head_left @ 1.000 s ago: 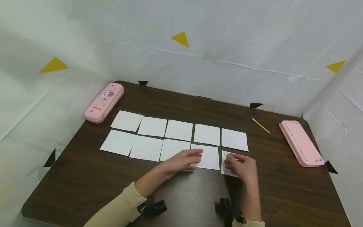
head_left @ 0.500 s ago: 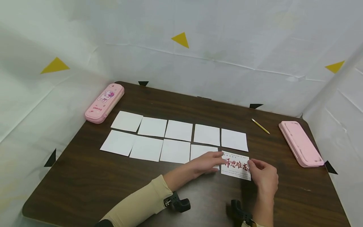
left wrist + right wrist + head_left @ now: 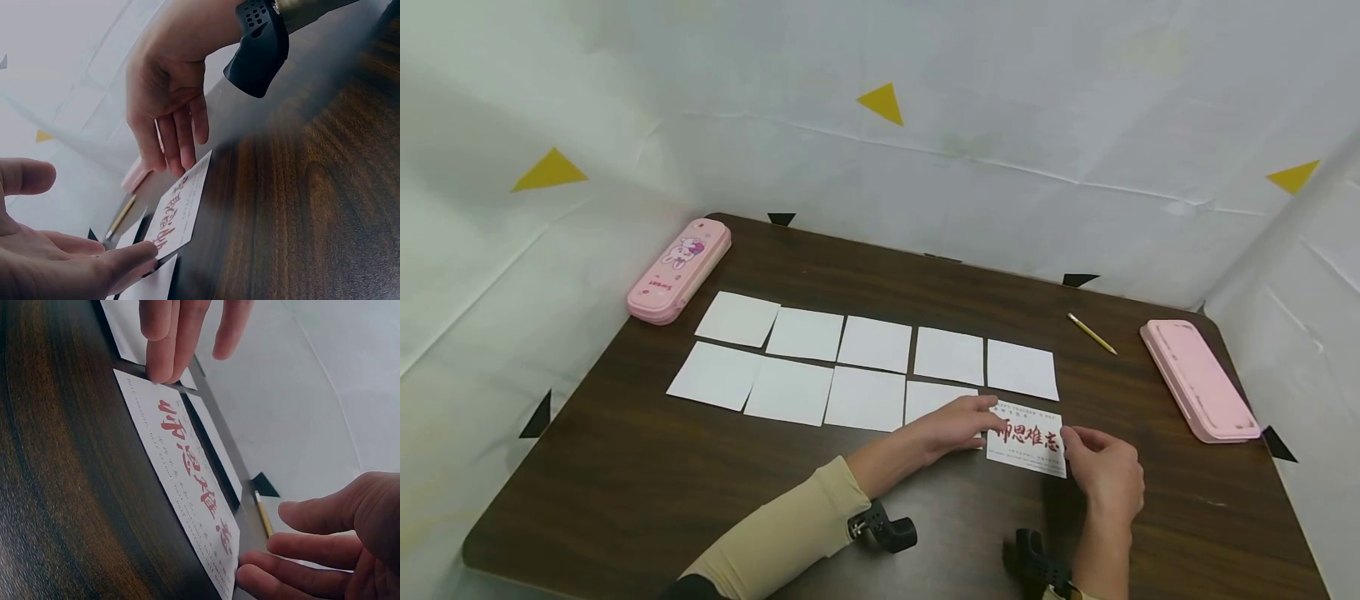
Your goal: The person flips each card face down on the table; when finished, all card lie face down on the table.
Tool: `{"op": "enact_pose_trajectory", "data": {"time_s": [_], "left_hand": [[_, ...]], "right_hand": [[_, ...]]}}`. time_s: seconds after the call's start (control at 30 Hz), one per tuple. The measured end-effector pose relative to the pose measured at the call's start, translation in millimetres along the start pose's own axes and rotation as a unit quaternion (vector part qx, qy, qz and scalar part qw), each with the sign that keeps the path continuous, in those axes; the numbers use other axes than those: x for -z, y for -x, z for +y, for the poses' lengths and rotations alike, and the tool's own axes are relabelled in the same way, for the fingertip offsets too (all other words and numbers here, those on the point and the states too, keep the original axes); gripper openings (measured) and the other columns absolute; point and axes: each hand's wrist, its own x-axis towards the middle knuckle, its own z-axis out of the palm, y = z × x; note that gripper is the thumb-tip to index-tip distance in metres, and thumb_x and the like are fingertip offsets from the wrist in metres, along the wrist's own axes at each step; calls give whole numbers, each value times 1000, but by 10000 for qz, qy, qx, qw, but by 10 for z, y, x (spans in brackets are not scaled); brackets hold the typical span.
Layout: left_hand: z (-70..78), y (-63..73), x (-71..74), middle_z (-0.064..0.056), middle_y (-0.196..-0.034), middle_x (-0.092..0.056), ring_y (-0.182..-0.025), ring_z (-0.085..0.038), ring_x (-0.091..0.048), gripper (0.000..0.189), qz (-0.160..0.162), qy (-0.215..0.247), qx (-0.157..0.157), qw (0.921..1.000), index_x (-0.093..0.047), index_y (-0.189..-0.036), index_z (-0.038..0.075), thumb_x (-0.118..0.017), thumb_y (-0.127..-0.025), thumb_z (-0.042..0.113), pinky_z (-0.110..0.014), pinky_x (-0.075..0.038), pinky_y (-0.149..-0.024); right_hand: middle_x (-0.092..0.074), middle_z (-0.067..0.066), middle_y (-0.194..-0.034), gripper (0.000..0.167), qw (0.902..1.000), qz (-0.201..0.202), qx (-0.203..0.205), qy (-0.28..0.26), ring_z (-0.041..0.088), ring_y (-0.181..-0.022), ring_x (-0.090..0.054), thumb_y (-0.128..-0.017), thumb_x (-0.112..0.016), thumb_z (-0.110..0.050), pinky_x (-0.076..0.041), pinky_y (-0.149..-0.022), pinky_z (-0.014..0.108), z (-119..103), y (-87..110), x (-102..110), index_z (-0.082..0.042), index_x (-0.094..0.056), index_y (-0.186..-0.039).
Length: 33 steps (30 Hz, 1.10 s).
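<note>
A white card point(image 3: 1026, 454) printed with red Chinese characters lies face up at the near right end of two rows of blank white cards. On its left side is my left hand point(image 3: 953, 429), whose extended fingertips touch the card's left edge. Over at the right edge, my right hand point(image 3: 1105, 471) has its fingertips against the card. In the right wrist view the right thumb point(image 3: 312, 515) stands apart from the fingers, with nothing between them. The left wrist view shows the left thumb point(image 3: 28, 176) likewise raised away from its fingers. Part of the neighbouring blank card point(image 3: 925, 400) is hidden beneath the left hand.
Several blank white cards point(image 3: 865, 398) lie side by side on the dark wooden table point(image 3: 715, 483). A pink pencil case point(image 3: 679, 271) sits at the far left, another pink case point(image 3: 1199, 379) at the right. A yellow pencil point(image 3: 1092, 333) lies near the latter. White sheeting surrounds the table.
Both hands have moved right. The right hand has uncovered the printed card and shifted to its right edge, while the left hand has come from the blank cards to its left edge.
</note>
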Motion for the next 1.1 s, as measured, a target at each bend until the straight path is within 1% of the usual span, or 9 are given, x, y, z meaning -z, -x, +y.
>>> {"op": "enact_pose_trajectory", "data": {"time_s": [0.3, 0.43, 0.53, 0.63, 0.73, 0.83, 0.9, 1.03, 1.1], "left_hand": [[1, -9, 4, -16, -150, -41, -135, -24, -44, 61, 20, 215, -19, 9998, -34, -149, -4, -58, -97, 19, -44, -40, -106], [-8, -20, 5, -16, -150, -41, -134, -23, -44, 61, 43, 206, -63, 9998, -35, -149, -4, -57, -97, 18, -44, -40, -106], [-14, -13, -4, -16, -148, -44, -130, -20, -48, 60, 81, -6, -143, 9999, -36, -149, -3, -57, -97, 17, -43, -42, -105], [-1, 14, -20, -16, -144, -48, -124, -17, -51, 59, 136, -306, -258, 9991, -38, -149, -1, -58, -97, 18, -43, -44, -103], [14, 42, -24, -16, -144, -49, -123, -17, -52, 58, 185, -511, -370, 9978, -40, -148, 1, -58, -96, 19, -40, -45, -102], [9, 59, -6, -12, -148, -46, -129, -18, -48, 58, 264, -586, -459, 9969, -41, -148, 2, -59, -96, 21, -36, -46, -101], [-5, 62, 16, -12, -148, -45, -130, -19, -48, 57, 321, -531, -498, 9968, -41, -148, 2, -59, -97, 21, -36, -47, -100], [-15, 71, 65, -14, -145, -48, -123, -20, -54, 58, 397, -338, -524, 9973, -41, -148, 2, -59, -97, 21, -39, -49, -97], [-15, 75, 86, -16, -144, -49, -121, -21, -56, 58, 395, -191, -542, 9976, -40, -148, 1, -58, -97, 20, -40, -51, -95]], "right_hand": [[-66, 23, -116, 54, 9997, -15, -50, -235, 42, -115, -47, -94, -57, -48, -34, -87, 58, 36, -15, 6, -5, -66, -125], [-65, 23, -118, 50, 9990, -72, -100, -422, 41, -115, -47, -95, -57, -44, -34, -88, 57, 55, -39, 3, -5, -66, -126], [-65, 23, -120, 45, 9982, -148, -82, -573, 37, -109, -55, -97, -57, -38, -42, -82, 46, 87, -64, 1, -4, -66, -126], [-66, 22, -119, 39, 9970, -179, 3, -758, 31, -98, -62, -98, -58, -30, -47, -68, 30, 122, -92, 1, -3, -67, -124], [-64, 23, -121, 33, 9945, -249, 60, -1019, 28, -95, -61, -98, -58, -19, -49, -60, 21, 137, -114, 8, 0, -67, -124], [-63, 23, -123, 31, 9905, -430, 50, -1303, 25, -95, -60, -97, -57, -10, -52, -61, 19, 147, -135, 23, 1, -65, -126], [-63, 21, -124, 32, 9876, -584, 13, -1458, 19, -94, -61, -97, -57, -6, -53, -64, 19, 159, -152, 36, 0, -64, -128], [-62, 18, -128, 35, 9844, -769, 88, -1583, 9, -87, -61, -96, -59, -3, -55, -68, 19, 185, -169, 56, -2, -63, -131], [-63, 16, -127, 37, 9831, -802, 229, -1632, 7, -86, -61, -94, -61, -3, -54, -68, 20, 193, -172, 71, -2, -62, -131]]}}
